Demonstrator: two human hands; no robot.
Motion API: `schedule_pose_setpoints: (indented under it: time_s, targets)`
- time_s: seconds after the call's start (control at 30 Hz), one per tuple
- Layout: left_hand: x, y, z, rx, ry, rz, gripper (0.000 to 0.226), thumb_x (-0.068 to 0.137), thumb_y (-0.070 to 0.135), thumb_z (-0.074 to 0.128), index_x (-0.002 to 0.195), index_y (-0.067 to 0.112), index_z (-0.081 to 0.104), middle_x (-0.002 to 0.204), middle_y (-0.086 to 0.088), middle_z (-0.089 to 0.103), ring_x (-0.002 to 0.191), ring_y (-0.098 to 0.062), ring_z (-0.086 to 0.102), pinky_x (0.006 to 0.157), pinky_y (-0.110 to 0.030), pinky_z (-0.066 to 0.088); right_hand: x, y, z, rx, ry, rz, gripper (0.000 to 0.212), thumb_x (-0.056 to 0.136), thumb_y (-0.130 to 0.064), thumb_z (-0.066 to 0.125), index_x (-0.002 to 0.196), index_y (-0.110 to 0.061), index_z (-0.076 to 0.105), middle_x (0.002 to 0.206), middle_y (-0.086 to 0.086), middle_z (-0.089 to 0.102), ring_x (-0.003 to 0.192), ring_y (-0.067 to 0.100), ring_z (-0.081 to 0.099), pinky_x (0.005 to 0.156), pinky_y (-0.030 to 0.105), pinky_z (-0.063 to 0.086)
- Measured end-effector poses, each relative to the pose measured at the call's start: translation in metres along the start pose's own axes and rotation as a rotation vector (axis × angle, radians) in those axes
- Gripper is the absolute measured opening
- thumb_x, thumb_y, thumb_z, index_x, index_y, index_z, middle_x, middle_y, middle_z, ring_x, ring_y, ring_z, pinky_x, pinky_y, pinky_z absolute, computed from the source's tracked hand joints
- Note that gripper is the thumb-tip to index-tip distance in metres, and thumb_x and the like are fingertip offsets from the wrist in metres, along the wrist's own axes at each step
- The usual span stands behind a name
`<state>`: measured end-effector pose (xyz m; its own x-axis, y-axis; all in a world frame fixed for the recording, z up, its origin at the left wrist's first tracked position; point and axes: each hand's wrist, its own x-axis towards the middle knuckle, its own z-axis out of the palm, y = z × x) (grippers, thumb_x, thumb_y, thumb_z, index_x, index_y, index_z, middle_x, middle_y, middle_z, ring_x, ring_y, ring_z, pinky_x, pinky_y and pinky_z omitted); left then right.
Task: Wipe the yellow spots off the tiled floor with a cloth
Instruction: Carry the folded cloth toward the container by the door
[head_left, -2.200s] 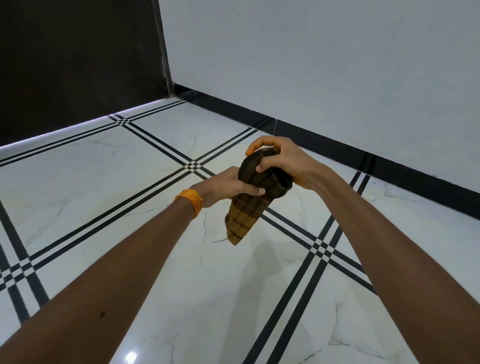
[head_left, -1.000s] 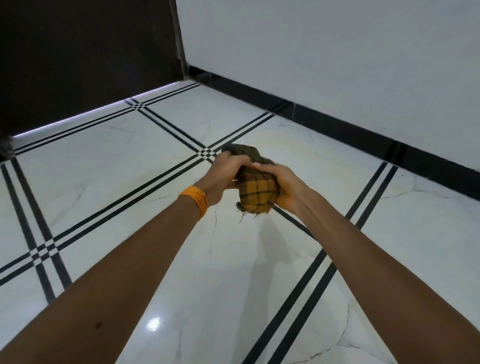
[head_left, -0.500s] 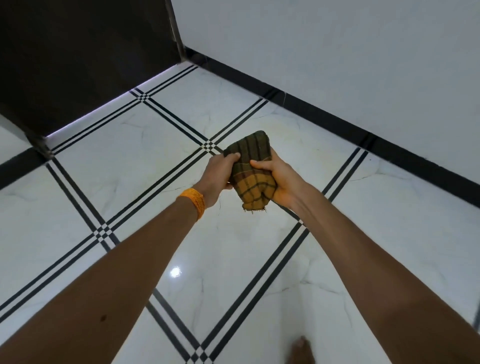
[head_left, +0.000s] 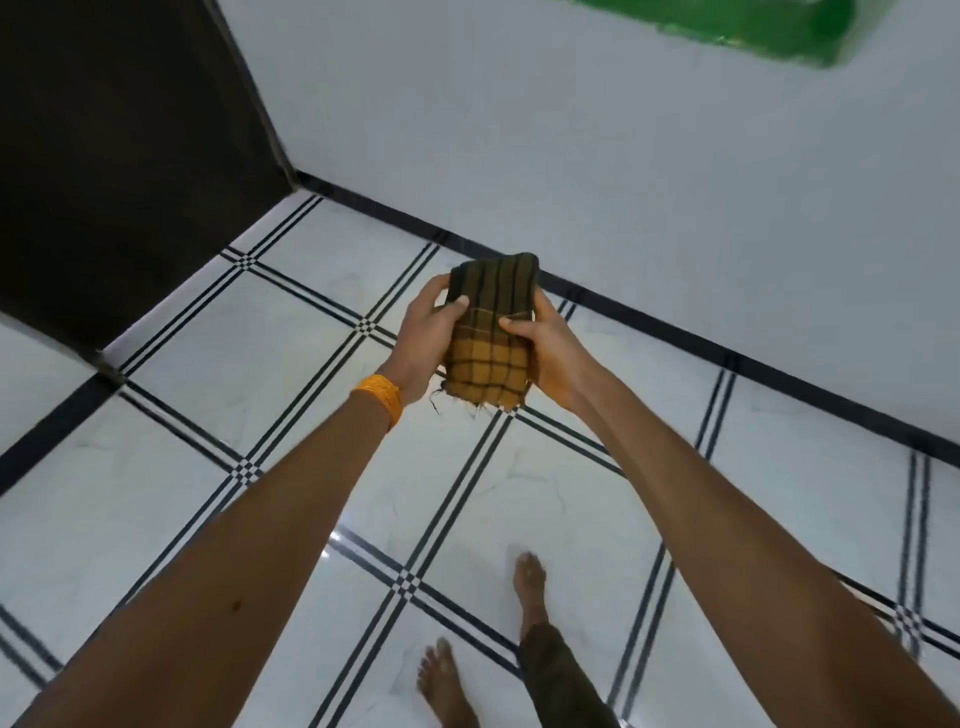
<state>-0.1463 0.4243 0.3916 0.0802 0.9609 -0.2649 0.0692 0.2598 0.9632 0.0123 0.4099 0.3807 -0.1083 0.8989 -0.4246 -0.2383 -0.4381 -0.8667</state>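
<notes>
Both arms reach forward over the floor, and between them a folded cloth (head_left: 489, 332) is held up in the air, well above the tiles. The cloth is checked, dark olive-brown in its far half and mustard yellow in its near half, with dark lines crossing it and a few loose threads hanging from the near edge. The left hand (head_left: 423, 338) grips the cloth's left side, thumb pressed on the front face and fingers curled behind it. The right hand (head_left: 548, 345) grips the right side the same way, its thumb lying across the face where the dark and yellow parts meet. An orange band (head_left: 381, 399) circles the left wrist. Below, the tiled floor (head_left: 156, 499) is glossy white marble with thin black double lines forming a grid and small checkered squares at the crossings; no yellow spots can be made out on the visible tiles. Two bare feet stand at the near edge, the right foot (head_left: 530, 582) farther forward than the left foot (head_left: 444, 686). A black skirting strip (head_left: 727, 358) runs along the base of the white wall (head_left: 571, 130) on the far right, a dark panel (head_left: 119, 156) fills the far left, and a blurred green shape (head_left: 753, 26) sits high on the wall.
</notes>
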Motion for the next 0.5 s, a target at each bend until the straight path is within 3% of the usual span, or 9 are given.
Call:
schedule_pose_setpoints:
  time_s: [0.1, 0.2, 0.37, 0.5]
  targets:
    - [-0.051, 0.047, 0.04, 0.026, -0.035, 0.005, 0.029, 0.103, 0.018, 0.047, 0.128, 0.024, 0.058, 0.109, 0.001, 0.069, 0.099, -0.014, 0.068, 0.07, -0.026, 0.058, -0.076, -0.042, -0.017, 0.04, 0.09, -0.042, 0.056, 0.097, -0.001, 0.056, 0.143, -0.031, 0.049, 0.124, 0.01, 0.07, 0.107, 0.029, 0.072, 0.085, 0.048, 0.061]
    - [-0.092, 0.064, 0.082, 0.07, -0.072, 0.035, 0.03, 0.102, 0.02, 0.048, 0.13, 0.024, 0.058, 0.114, -0.003, 0.069, 0.103, -0.017, 0.067, 0.082, -0.034, 0.06, -0.139, -0.06, -0.04, 0.076, 0.162, -0.062, 0.051, 0.096, -0.002, 0.058, 0.14, -0.027, 0.052, 0.121, 0.012, 0.071, 0.104, 0.031, 0.072, 0.08, 0.045, 0.062]
    - [-0.159, 0.071, 0.162, 0.136, -0.117, 0.12, 0.03, 0.103, 0.028, 0.047, 0.13, 0.027, 0.06, 0.12, 0.001, 0.068, 0.11, -0.013, 0.065, 0.094, -0.035, 0.056, -0.235, -0.068, -0.093, 0.062, 0.274, -0.131, 0.052, 0.097, -0.003, 0.057, 0.143, -0.026, 0.052, 0.126, 0.012, 0.069, 0.109, 0.029, 0.07, 0.089, 0.049, 0.06]
    - [-0.215, 0.074, 0.24, 0.209, -0.244, 0.14, 0.031, 0.104, 0.04, 0.042, 0.122, 0.026, 0.063, 0.112, 0.001, 0.069, 0.104, -0.016, 0.066, 0.084, -0.037, 0.06, -0.325, -0.062, -0.159, 0.151, 0.355, -0.17, 0.05, 0.099, -0.001, 0.053, 0.137, -0.033, 0.053, 0.122, 0.007, 0.07, 0.105, 0.027, 0.072, 0.081, 0.044, 0.062]
